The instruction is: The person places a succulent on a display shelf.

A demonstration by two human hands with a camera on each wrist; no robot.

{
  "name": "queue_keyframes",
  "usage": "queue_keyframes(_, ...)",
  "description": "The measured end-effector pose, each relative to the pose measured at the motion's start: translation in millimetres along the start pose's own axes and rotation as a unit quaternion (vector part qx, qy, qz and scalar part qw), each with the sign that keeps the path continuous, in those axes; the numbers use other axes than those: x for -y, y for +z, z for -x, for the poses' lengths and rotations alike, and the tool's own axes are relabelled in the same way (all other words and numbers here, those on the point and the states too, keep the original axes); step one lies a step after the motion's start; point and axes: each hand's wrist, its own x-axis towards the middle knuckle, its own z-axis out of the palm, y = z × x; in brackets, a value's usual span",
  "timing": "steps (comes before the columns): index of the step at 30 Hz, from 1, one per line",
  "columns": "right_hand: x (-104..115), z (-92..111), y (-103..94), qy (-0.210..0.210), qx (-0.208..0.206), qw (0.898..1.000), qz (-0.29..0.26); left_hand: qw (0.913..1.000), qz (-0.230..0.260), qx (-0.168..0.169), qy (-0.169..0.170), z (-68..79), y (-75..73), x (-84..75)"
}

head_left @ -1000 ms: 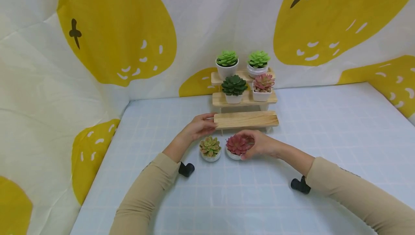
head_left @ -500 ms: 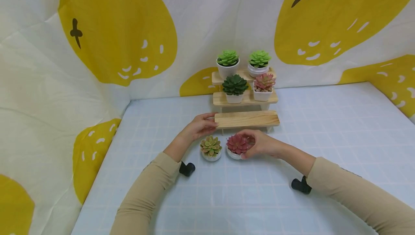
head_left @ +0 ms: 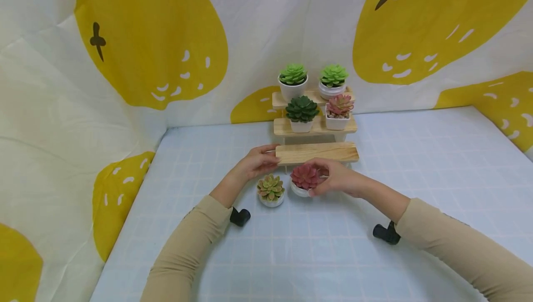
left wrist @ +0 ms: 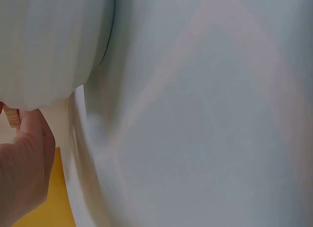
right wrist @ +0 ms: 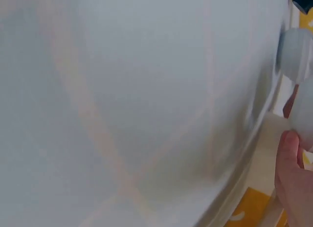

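My right hand pinches the white round pot of a dark red succulent, just in front of the lowest shelf. The right wrist view has thumb and fingers on that pot. My left hand grips the left end of the lowest wooden shelf board, with the thumb over its front edge. Next to the red plant, a yellow-green succulent in a white pot stands on the table. In the left wrist view a white pot partly hides my left hand.
On the middle tier stand a dark green succulent and a pink one. Two bright green succulents, one left and one right, occupy the top tier. A lemon-print cloth hangs behind the pale checked tabletop.
The red succulent has risen from the table and shifted slightly toward the shelf in my right hand. My left hand stays on the board's end.
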Motion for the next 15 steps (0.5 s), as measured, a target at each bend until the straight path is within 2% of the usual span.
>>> queue_keyframes(9, 12.0, -1.1, -7.0, -0.005, 0.008, 1.0, -0.024, 1.0, 0.002, -0.002, -0.006, -1.1, 0.1, 0.7)
queue_keyframes(15, 21.6, -5.3, -12.0, -0.012, 0.001, 1.0, -0.018, 0.9999, -0.005, -0.009, -0.006, -2.1, -0.1, 0.7)
